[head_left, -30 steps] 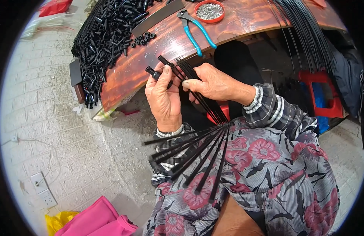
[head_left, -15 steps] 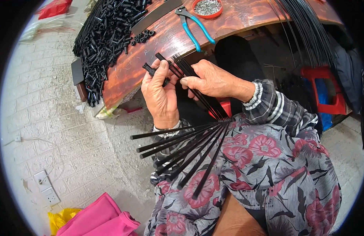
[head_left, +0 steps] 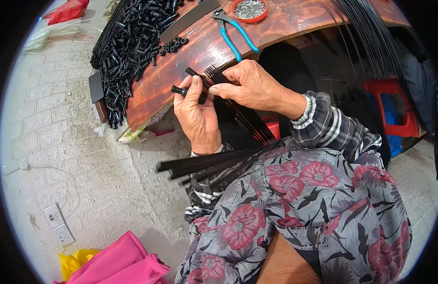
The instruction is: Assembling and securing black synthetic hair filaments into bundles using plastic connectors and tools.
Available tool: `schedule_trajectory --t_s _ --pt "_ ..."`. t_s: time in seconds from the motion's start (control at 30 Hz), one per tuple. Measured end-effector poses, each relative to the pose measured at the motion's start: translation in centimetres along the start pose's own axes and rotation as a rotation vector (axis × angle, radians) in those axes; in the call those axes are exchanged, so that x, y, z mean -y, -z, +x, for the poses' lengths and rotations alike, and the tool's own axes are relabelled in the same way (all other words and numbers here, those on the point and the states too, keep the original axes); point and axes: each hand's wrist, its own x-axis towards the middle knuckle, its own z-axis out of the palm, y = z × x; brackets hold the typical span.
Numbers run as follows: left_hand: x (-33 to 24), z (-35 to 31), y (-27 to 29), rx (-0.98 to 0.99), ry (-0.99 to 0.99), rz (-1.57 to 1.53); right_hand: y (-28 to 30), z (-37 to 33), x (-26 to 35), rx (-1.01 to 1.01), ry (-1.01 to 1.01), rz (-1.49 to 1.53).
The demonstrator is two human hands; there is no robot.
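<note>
My left hand (head_left: 197, 118) is closed around a small black plastic tube fitting (head_left: 180, 90) with a flared end, pinched under the thumb. A short dark rod end (head_left: 192, 72) sticks up past its fingertips. Close beside it, my right hand (head_left: 250, 87) grips a bundle of thin black rods (head_left: 257, 128), whose upper ends fan out between the two hands. The rods run down to my lap, where thicker black rods (head_left: 200, 163) splay to the left from the same spot. Where fitting and rods meet is hidden by my fingers.
A reddish wooden table (head_left: 157, 90) carries a heap of black plastic tubes (head_left: 134, 47), teal-handled pliers (head_left: 231, 35) and a red dish (head_left: 250, 9) of small metal bits. Long black rods (head_left: 366, 38) hang over its right side, near a red stool (head_left: 394, 109). Pink cloth (head_left: 119, 260) lies lower left.
The thick rods over my lap have swung upward and bunched together. The fitting has turned in my left hand, and my right hand has shifted slightly left along the bundle.
</note>
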Motion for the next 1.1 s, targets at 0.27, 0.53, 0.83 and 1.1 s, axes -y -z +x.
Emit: schedule_trajectory --t_s 0.27,0.53,0.83,1.1 --pt "0.1 -0.5 -0.5 -0.061 -0.013 -0.024 -0.2 -0.2 0.6 -0.02 -0.006 0.087" --pt "0.5 -0.6 -0.6 -0.044 -0.057 0.033 -0.3 -0.4 -0.2 0.038 -0.074 0.173" --pt "0.9 -0.7 -0.5 -0.032 -0.01 -0.034 -0.1 -0.4 -0.7 0.057 -0.126 0.227" --pt "1.1 -0.9 -0.3 0.039 -0.002 -0.073 1.0 -0.2 -1.1 0.16 -0.178 0.354"
